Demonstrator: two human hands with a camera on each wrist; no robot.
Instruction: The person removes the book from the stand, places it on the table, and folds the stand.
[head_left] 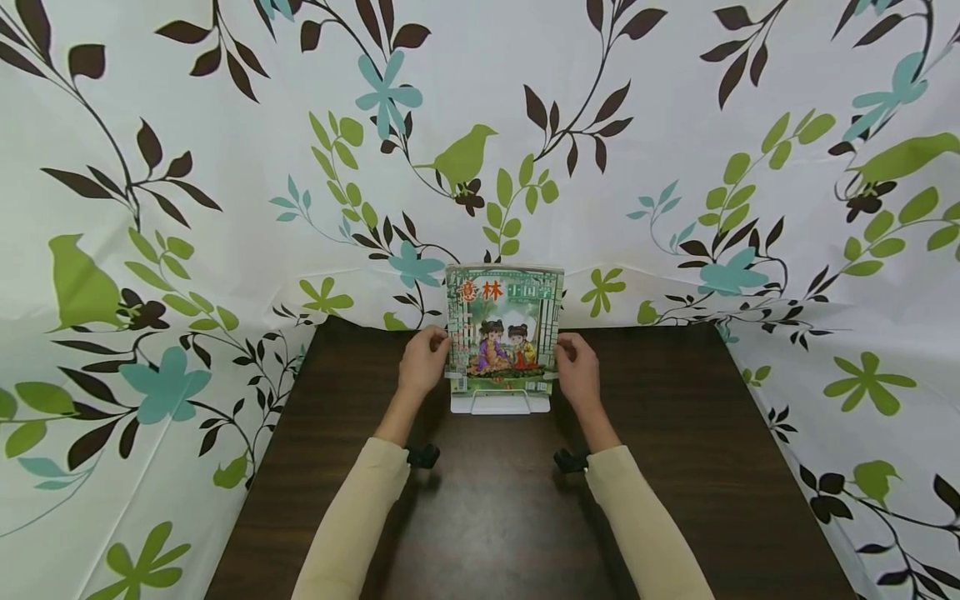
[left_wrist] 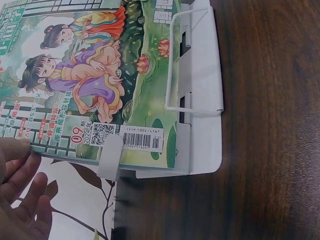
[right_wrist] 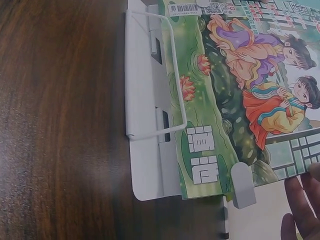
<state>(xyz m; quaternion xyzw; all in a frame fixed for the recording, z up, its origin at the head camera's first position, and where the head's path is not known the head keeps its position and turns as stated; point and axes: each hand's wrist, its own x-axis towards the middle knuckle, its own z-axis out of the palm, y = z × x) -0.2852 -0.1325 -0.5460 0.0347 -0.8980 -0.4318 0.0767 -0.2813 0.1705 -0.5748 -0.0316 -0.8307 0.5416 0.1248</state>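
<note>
Magazine (head_left: 504,321) in stand (head_left: 500,406), pinched by you at both sides.
Nearest, your sleeves (head_left: 356,517) cross the bench (head_left: 495,508). Beyond, the stand's wire (left_wrist: 170,60) fronts the magazine; clips (left_wrist: 109,157) sit at its sides. Apart, your left hand (head_left: 423,362) pinches the magazine's left edge, your right hand (head_left: 580,369) its right. Patterned cloth (head_left: 262,158) stands behind.

You are working in a screened table corner: white sheeting (head_left: 480,100) with leaf and bird print surrounds your dark wood-grain tabletop (head_left: 495,500). Whether home or studio, one cannot tell.
</note>
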